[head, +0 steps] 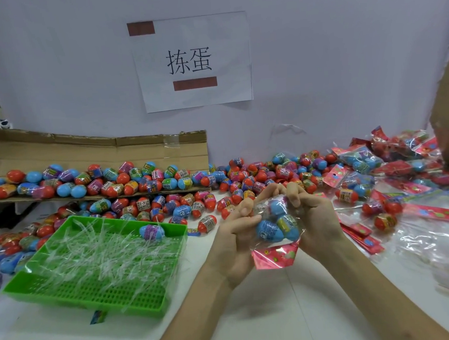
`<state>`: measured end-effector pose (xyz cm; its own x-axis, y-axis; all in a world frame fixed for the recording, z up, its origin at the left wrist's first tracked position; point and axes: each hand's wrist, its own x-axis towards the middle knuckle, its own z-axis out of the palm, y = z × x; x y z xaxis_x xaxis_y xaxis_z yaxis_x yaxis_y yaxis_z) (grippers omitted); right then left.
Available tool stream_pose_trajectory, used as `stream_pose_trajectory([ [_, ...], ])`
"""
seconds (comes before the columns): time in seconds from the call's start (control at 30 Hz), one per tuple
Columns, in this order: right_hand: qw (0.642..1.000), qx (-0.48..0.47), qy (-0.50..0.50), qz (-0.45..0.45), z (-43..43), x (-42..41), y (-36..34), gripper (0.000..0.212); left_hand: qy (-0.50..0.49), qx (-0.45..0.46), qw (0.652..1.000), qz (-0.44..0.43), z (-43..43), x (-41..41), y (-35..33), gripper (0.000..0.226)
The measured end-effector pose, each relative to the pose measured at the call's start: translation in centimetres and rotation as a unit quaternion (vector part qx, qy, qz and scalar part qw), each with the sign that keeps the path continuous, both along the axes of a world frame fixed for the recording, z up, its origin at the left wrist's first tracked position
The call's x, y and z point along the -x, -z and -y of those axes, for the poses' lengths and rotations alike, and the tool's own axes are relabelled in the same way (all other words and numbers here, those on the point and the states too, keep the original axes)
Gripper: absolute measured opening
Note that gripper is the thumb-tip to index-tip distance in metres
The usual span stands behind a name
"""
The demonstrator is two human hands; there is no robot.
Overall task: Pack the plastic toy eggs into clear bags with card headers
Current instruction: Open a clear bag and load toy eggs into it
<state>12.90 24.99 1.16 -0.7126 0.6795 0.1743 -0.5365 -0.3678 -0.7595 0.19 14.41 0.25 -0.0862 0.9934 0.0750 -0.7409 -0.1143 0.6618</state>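
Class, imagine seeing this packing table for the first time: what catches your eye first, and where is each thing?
Front and centre, the left hand and right hand grip a clear plastic bag of blue toy eggs, pink card header downward. Behind them spreads a heap of red, blue and purple plastic eggs; a green perforated plastic tray of clear strips lies at the left.

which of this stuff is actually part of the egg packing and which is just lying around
Part of the job: clear bag of blue eggs with its pink card header, held by left hand and right hand; loose eggs; spare card headers; packed bags.
Lying about: green tray of plastic strips; cardboard sheet; paper sign on the wall.
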Motion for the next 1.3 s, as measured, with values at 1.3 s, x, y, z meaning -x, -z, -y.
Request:
stream_pose_trajectory([
  [1.3,0.999,0.025,-0.009,0.036,0.4,0.8,0.8,0.059,-0.03,-0.036,0.997,0.056,0.3,1.4,-1.2,0.042],
])
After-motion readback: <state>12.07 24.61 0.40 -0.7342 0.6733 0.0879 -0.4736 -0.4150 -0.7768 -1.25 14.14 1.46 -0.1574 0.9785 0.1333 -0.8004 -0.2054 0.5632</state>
